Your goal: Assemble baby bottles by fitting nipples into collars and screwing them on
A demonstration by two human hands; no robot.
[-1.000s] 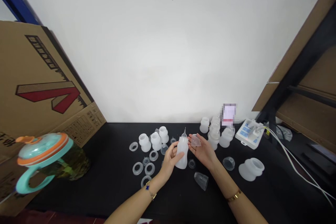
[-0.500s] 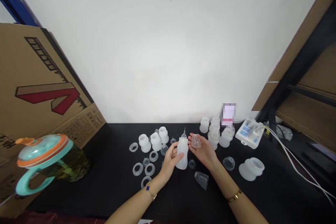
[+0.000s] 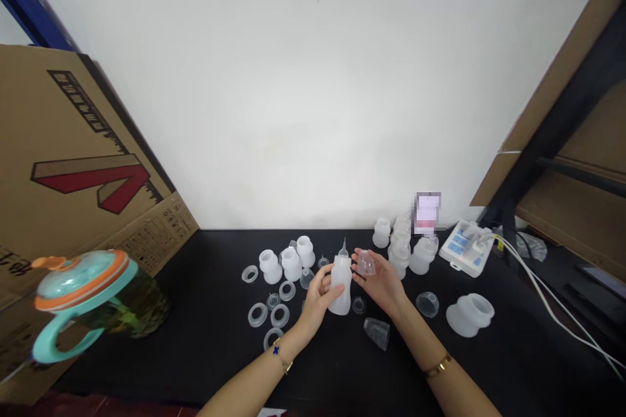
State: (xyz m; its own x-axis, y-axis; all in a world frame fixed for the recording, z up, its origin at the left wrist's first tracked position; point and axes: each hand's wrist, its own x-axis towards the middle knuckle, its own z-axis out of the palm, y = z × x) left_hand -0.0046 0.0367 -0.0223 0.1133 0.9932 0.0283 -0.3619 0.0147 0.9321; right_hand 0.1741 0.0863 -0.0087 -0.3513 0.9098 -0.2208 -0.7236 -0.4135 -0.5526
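My left hand (image 3: 319, 300) is wrapped round a milky white squeeze bottle (image 3: 341, 292), held upright, with a thin pointed tip on top. Just right of it, a small clear cap (image 3: 365, 263) rests in the curled fingers of my right hand (image 3: 382, 283), apart from the bottle. On the black table between my wrists lie a clear tapered cover (image 3: 377, 333) and a small clear nipple-like piece (image 3: 358, 304). Left of my left hand are several translucent rings (image 3: 280, 316) and wide-necked white bottles (image 3: 292, 265) without tops.
More white bottles (image 3: 400, 254) stand at the back right, by a blurred-out upright screen (image 3: 427, 212). A power strip (image 3: 467, 247) with white cables, a clear dome (image 3: 427, 304) and a tipped bottle (image 3: 464, 317) lie right. A large teal-lidded jug (image 3: 98, 303) stands left, before a cardboard box (image 3: 73, 143).
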